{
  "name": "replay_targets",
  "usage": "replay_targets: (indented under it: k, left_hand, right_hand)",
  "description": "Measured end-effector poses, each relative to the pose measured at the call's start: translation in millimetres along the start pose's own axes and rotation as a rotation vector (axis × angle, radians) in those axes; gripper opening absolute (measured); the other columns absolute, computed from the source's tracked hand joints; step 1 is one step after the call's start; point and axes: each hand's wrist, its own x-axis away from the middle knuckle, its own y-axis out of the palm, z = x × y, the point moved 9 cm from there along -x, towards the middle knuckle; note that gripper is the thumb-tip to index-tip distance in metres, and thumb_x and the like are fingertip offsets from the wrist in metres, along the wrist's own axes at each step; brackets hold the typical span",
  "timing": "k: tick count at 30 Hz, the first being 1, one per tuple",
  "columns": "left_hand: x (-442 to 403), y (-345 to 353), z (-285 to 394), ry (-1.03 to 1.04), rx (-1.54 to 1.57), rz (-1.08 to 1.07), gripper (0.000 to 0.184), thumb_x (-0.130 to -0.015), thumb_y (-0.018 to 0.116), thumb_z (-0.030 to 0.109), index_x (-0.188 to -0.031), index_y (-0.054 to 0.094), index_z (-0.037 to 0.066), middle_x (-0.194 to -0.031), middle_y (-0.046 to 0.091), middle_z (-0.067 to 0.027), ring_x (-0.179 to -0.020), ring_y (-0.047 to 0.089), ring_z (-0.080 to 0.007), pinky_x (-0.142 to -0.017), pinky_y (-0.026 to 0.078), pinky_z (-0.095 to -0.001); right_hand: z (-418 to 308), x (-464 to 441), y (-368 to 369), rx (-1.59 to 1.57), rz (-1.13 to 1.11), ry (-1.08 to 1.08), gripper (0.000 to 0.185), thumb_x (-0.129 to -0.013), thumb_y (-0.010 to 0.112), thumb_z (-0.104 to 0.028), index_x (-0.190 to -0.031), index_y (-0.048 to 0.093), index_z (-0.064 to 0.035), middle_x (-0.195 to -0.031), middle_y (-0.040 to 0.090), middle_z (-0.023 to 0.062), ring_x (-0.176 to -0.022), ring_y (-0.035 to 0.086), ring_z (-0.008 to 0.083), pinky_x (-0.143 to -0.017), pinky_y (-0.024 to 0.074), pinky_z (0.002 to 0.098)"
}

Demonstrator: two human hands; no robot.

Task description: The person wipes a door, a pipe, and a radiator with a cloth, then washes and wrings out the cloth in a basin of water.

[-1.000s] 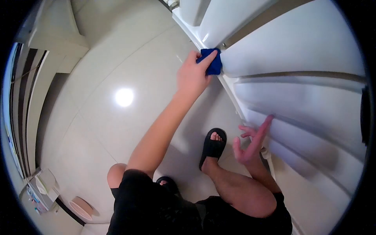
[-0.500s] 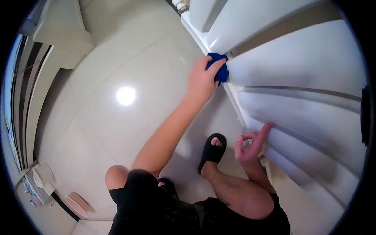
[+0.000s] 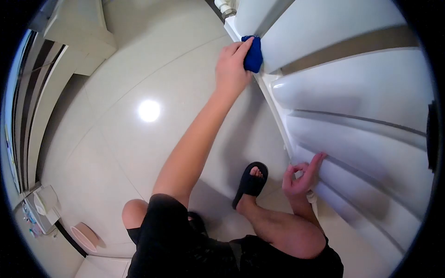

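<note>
My left hand (image 3: 232,65) is closed on a blue cloth (image 3: 253,55), bunched up under its fingers. The cloth presses against the lower rail of a white radiator (image 3: 343,88), beside the foot of one of its flat upright panels. Over on the right, my right hand (image 3: 300,178) holds nothing. Its index finger is stretched out and touches a radiator panel, while the thumb and other fingers are bent and apart from the panel. My palm side of the left hand is hidden.
A white pipe fitting (image 3: 225,6) sits at the radiator's far end, and another valve (image 3: 312,198) is near my right wrist. My foot in a black slide sandal (image 3: 252,180) rests on glossy tiles. A pink basin (image 3: 85,236) leans at lower left, below a white cabinet (image 3: 79,37).
My left hand has moved the blue cloth along the lower rail, away from me toward the far end. The view has shifted slightly; my right hand stays at the same panel.
</note>
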Motion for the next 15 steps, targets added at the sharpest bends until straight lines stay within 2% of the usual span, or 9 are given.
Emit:
replay_targets:
  k: [2, 8, 11, 14, 15]
  left_hand:
    - [2.4, 7.4, -14.0, -0.069, -0.086, -0.040, 0.055, -0.073, 0.074, 0.006, -0.125, 0.069, 0.026, -0.109, 0.065, -0.0032, -0.100, 0.064, -0.0269, -0.079, 0.057, -0.0408]
    - [-6.5, 3.9, -18.8, -0.107, -0.280, -0.237, 0.047, -0.077, 0.073, 0.009, -0.119, 0.071, 0.030, -0.105, 0.065, -0.0015, -0.094, 0.067, -0.0260, -0.073, 0.057, -0.0419]
    - [-17.2, -11.8, -24.2, -0.235, -0.294, -0.214, 0.049, -0.074, 0.072, 0.006, -0.118, 0.071, 0.028, -0.107, 0.064, -0.0027, -0.095, 0.067, -0.0273, -0.075, 0.057, -0.0414]
    - [-17.8, -10.6, -8.7, -0.039, -0.049, -0.101, 0.053, -0.072, 0.072, 0.002, -0.119, 0.070, 0.027, -0.110, 0.064, -0.0038, -0.095, 0.067, -0.0284, -0.077, 0.057, -0.0410]
    - [-15.7, -3.6, -10.4, -0.054, -0.018, -0.107, 0.054, -0.071, 0.072, 0.001, -0.119, 0.070, 0.027, -0.111, 0.064, -0.0041, -0.096, 0.067, -0.0286, -0.077, 0.057, -0.0406]
  right_hand:
    - [-3.3, -2.9, 0.1, 0.020, -0.010, -0.015, 0.084, -0.084, 0.060, -0.007, -0.151, 0.016, 0.0187, -0.062, 0.049, 0.0043, -0.112, 0.058, 0.0399, -0.121, 0.0107, 0.0637]
    - [3.0, 3.1, -5.1, 0.080, -0.008, -0.035, 0.083, -0.084, 0.060, -0.006, -0.150, 0.018, 0.0189, -0.060, 0.049, 0.0046, -0.113, 0.058, 0.0402, -0.121, 0.0121, 0.0630]
    - [3.0, 1.8, -6.6, 0.086, -0.025, -0.039, 0.082, -0.084, 0.061, -0.006, -0.150, 0.019, 0.0191, -0.059, 0.048, 0.0045, -0.119, 0.055, 0.0414, -0.121, 0.0126, 0.0626]
    - [13.9, 10.4, -2.5, 0.019, -0.050, 0.011, 0.081, -0.084, 0.061, -0.005, -0.149, 0.020, 0.0196, -0.059, 0.047, 0.0048, -0.127, 0.050, 0.0455, -0.121, 0.0133, 0.0619]
    - [17.3, 13.2, -1.5, 0.000, -0.054, 0.029, 0.081, -0.085, 0.061, -0.006, -0.149, 0.020, 0.0199, -0.059, 0.046, 0.0049, -0.130, 0.048, 0.0470, -0.121, 0.0136, 0.0617]
